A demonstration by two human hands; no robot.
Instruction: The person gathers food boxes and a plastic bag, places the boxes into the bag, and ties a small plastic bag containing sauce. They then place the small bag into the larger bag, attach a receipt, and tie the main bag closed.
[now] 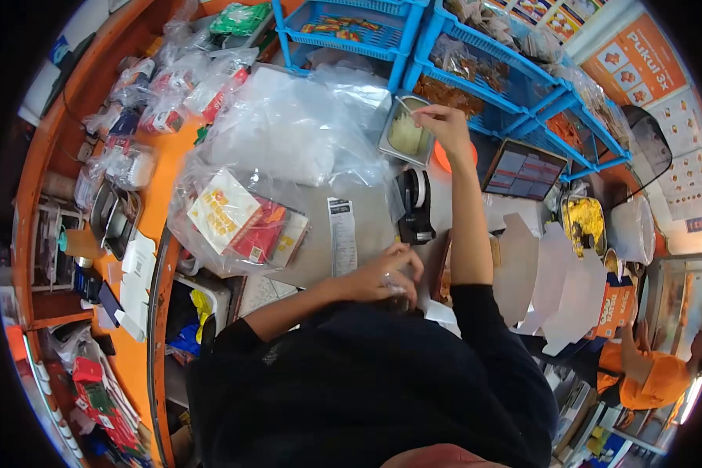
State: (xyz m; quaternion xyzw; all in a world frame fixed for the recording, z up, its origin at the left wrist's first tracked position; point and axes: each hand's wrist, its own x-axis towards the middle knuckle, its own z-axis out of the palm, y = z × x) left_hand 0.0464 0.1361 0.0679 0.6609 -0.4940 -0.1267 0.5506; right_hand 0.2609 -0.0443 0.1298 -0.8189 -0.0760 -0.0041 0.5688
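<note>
My right hand (444, 129) reaches over a metal food pan (384, 147) of pale, shredded food (408, 134). Its fingers pinch together at what looks like a thin utensil handle (402, 104); the utensil's lower end cannot be made out. Close to my body, my left hand (386, 277) curls around a small, clear plastic item (395, 287), mostly hidden by the fingers. A black tape dispenser (417, 214) stands between the two hands. Left of it, a printed receipt (342, 234) lies flat on the metal counter (312, 261).
Clear bags hold printed cartons (225, 210) on the left. Blue racks (483, 86) line the back, with a tablet (524, 170) below. Open cardboard boxes (558, 285) and a tray of yellow food (583, 222) are on the right. A person in orange (651, 378) is at far right.
</note>
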